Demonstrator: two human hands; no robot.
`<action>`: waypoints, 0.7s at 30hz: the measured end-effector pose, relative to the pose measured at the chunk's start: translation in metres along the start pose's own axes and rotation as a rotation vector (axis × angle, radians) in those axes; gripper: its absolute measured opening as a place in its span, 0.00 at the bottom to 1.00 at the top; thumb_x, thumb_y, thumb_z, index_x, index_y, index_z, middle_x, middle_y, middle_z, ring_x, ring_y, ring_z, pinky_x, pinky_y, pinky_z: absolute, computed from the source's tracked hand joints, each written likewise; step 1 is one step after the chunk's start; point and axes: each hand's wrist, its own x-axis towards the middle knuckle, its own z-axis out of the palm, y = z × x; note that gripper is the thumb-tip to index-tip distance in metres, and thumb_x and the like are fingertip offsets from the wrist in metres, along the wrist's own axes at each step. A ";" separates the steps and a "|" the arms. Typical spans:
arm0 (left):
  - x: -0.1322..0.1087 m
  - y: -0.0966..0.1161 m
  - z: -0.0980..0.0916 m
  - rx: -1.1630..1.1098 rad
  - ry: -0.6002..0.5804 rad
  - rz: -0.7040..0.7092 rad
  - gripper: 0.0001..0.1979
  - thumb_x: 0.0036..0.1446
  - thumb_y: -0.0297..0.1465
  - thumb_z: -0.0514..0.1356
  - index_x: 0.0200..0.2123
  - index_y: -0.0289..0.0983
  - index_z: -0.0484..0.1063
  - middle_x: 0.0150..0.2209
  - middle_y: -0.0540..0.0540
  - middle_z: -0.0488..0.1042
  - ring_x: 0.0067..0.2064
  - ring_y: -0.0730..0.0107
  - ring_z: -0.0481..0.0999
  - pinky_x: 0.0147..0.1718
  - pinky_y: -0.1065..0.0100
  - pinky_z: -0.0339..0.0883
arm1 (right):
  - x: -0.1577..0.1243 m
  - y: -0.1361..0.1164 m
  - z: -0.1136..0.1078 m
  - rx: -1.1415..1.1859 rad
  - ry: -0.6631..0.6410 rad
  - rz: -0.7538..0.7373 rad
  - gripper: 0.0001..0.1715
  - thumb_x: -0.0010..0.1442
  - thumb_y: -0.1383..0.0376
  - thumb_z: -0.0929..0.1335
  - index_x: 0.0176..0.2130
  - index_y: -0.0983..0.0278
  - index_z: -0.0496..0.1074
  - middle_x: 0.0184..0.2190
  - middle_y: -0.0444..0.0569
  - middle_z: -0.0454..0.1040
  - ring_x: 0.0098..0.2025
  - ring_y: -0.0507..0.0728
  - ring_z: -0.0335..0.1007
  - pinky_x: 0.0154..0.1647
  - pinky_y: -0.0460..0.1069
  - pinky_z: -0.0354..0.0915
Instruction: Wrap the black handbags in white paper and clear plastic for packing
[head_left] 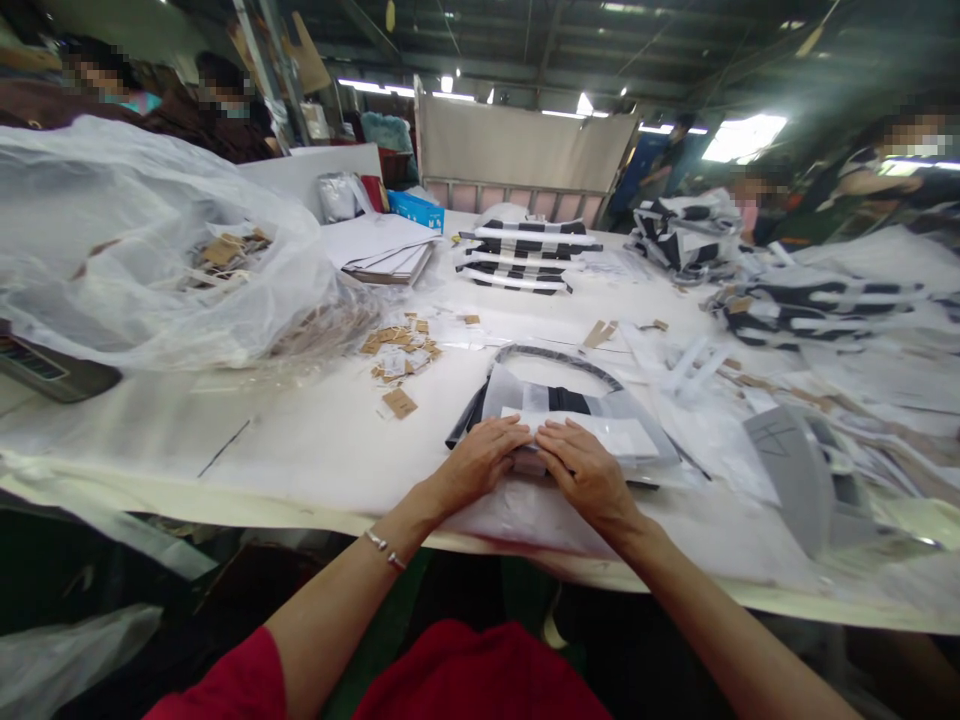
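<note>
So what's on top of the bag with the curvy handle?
A white strip lies on the bag, with the left hand and right hand touching it. What's directly beneath them is covered.

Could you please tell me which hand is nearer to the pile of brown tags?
Left. The left hand lies on the black-and-white bag, right of the brown tags; the right hand, on the same bag, is farther right.

A blue box (pixel 415 209) (white-marked) stands before a partition (pixel 521 140).

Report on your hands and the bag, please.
Left hand and right hand on bag. Bag on table. Tags to its left, not touching.
</note>
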 end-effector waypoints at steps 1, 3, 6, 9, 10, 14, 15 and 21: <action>0.000 -0.001 0.001 -0.001 0.000 0.002 0.21 0.62 0.20 0.54 0.57 0.39 0.64 0.57 0.42 0.71 0.64 0.63 0.63 0.63 0.52 0.59 | -0.001 0.000 0.000 -0.002 -0.007 -0.001 0.15 0.66 0.66 0.65 0.51 0.61 0.74 0.49 0.52 0.78 0.55 0.60 0.72 0.61 0.63 0.64; 0.000 -0.001 0.000 -0.011 0.005 0.003 0.19 0.63 0.22 0.54 0.56 0.40 0.66 0.57 0.42 0.71 0.63 0.62 0.64 0.62 0.52 0.59 | -0.002 0.000 0.000 -0.008 -0.010 -0.004 0.15 0.66 0.66 0.65 0.51 0.61 0.74 0.49 0.52 0.78 0.55 0.60 0.72 0.62 0.63 0.63; 0.002 0.002 -0.006 -0.076 -0.003 -0.009 0.19 0.63 0.21 0.53 0.55 0.40 0.68 0.56 0.44 0.73 0.62 0.63 0.65 0.63 0.54 0.58 | -0.002 -0.002 0.000 -0.032 -0.006 -0.012 0.14 0.66 0.66 0.65 0.50 0.62 0.74 0.49 0.53 0.78 0.54 0.60 0.72 0.62 0.63 0.63; 0.007 0.008 -0.014 -0.186 0.014 -0.081 0.17 0.63 0.23 0.53 0.53 0.39 0.70 0.54 0.45 0.74 0.60 0.64 0.68 0.61 0.58 0.62 | -0.001 -0.006 0.001 -0.075 0.011 -0.008 0.12 0.65 0.66 0.66 0.48 0.63 0.74 0.48 0.53 0.78 0.52 0.60 0.73 0.61 0.62 0.63; 0.009 0.009 -0.015 -0.214 0.029 -0.110 0.15 0.64 0.24 0.54 0.52 0.39 0.71 0.52 0.45 0.75 0.59 0.64 0.70 0.60 0.59 0.64 | -0.001 -0.007 0.002 -0.092 0.023 -0.004 0.11 0.65 0.66 0.67 0.47 0.64 0.74 0.47 0.53 0.78 0.51 0.60 0.73 0.60 0.62 0.64; 0.015 0.014 -0.008 -0.169 0.097 -0.152 0.09 0.62 0.28 0.61 0.46 0.40 0.74 0.46 0.47 0.78 0.53 0.63 0.74 0.57 0.61 0.66 | 0.002 -0.008 0.008 -0.138 0.074 0.006 0.11 0.64 0.64 0.68 0.45 0.65 0.74 0.44 0.55 0.79 0.48 0.61 0.75 0.58 0.61 0.65; 0.015 0.014 -0.005 -0.123 0.110 -0.154 0.09 0.60 0.27 0.62 0.45 0.39 0.74 0.45 0.46 0.78 0.52 0.62 0.74 0.56 0.60 0.66 | 0.003 -0.008 0.008 -0.139 0.076 0.012 0.11 0.64 0.64 0.68 0.45 0.65 0.75 0.44 0.55 0.79 0.48 0.61 0.75 0.58 0.61 0.66; 0.012 0.013 0.005 0.091 0.085 -0.109 0.11 0.60 0.24 0.61 0.45 0.40 0.73 0.48 0.45 0.76 0.51 0.61 0.74 0.53 0.59 0.67 | -0.002 -0.016 -0.014 -0.050 -0.007 -0.019 0.19 0.64 0.61 0.68 0.54 0.63 0.70 0.52 0.56 0.75 0.56 0.63 0.70 0.62 0.64 0.62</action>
